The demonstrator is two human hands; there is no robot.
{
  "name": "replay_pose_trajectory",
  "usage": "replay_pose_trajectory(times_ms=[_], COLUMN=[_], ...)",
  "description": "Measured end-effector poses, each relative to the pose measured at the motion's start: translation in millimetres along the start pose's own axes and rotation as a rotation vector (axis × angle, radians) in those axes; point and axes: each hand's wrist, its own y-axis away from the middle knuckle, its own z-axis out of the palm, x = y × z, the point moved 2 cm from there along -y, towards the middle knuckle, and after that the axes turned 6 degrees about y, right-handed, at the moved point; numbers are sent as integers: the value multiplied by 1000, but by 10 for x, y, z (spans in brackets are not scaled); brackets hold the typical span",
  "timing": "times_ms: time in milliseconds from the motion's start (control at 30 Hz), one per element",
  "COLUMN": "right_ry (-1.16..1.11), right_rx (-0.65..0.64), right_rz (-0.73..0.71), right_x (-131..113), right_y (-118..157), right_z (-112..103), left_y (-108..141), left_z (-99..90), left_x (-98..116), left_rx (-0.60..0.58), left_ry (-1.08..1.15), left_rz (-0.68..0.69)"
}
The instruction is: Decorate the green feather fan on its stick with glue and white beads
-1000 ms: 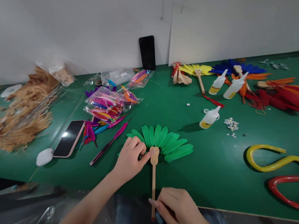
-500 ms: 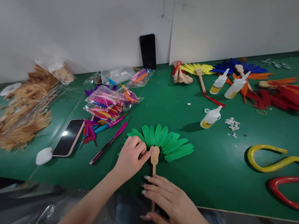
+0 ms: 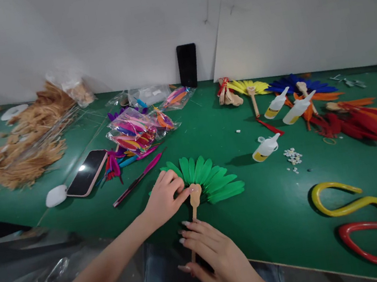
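A green feather fan (image 3: pixel 219 181) lies near the table's front edge, its feathers spread around a pale wooden head. My left hand (image 3: pixel 167 196) is closed at the left side of the fan, thumb pressed against the wooden head (image 3: pixel 195 194) and fingers curled over the feathers. Below it, my right hand (image 3: pixel 215 253) has its fingers laid across the thin wooden handle (image 3: pixel 194 212), with the thumb near the handle's lower end. Part of the handle and the leftmost feathers are hidden by my hands. A clear, glossy patch shows on the wooden head.
Right of the fan stand a glue bottle (image 3: pixel 265 148), small white beads (image 3: pixel 293 156) and large scissors (image 3: pixel 370 220). Farther back are a yellow feather fan (image 3: pixel 250 86) and red feathers (image 3: pixel 363 120). To the left lie a phone (image 3: pixel 87 173), bagged feathers (image 3: pixel 139 130) and brown fibres (image 3: pixel 29 149).
Almost nothing differs. My right thumb has shifted very slightly to the right along the lower end of the handle; the left hand and fan stay in place.
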Motion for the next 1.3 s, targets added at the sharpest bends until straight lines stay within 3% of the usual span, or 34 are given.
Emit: replay_pose_trajectory(times_ms=[133,433,767,1033,1300], right_ry=[-7,-15,-21,-20,-20], right_rx=[3,8,29,10,5], right_rz=[-7,-8,-11,2,-1], right_x=[-8,-5,2,5,14], right_y=[-11,-7,-7,0,2], right_z=[-15,-9,-4,2,9], left_y=[-21,-3,10,14,18], left_z=[-48,35,74,-1,47], left_x=[8,18,28,9,18], left_rx=[35,-15,21,52,6], left_ry=[9,-29,-184,-52,-82], left_rz=[-8,-5,92,5,24])
